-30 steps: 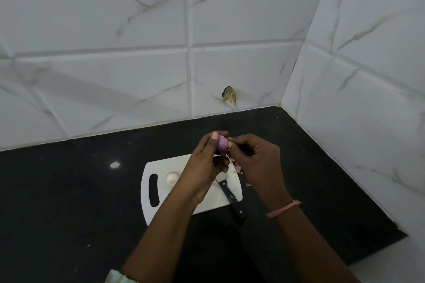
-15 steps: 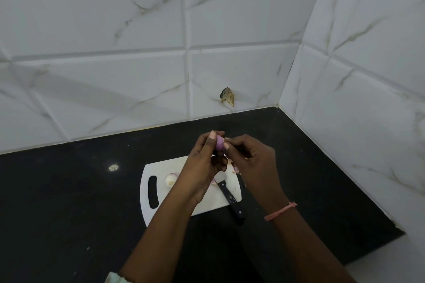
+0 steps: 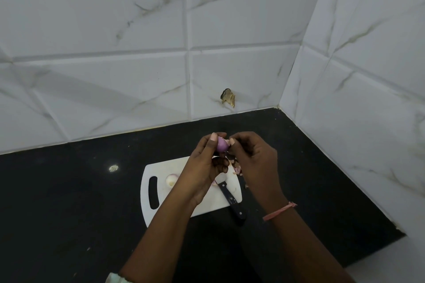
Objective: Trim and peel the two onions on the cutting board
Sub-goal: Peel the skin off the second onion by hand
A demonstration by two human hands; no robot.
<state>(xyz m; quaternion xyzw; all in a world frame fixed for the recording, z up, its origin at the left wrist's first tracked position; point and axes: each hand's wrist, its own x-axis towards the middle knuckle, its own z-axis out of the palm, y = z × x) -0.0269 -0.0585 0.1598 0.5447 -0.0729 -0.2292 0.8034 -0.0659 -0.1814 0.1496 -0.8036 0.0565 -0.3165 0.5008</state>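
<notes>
While the left hand (image 3: 204, 167) grips one purple onion (image 3: 222, 145) above the cutting board (image 3: 207, 204), right hand (image 3: 253, 158) fingertips pinch its skin. Peeling looks underway; next, pull that strip free. A second onion (image 3: 171, 179) lies on the board.

L hand (image 3: 202, 163) grips, R hand (image 3: 255, 158) pinches, both raised, fingertips meeting.
</notes>
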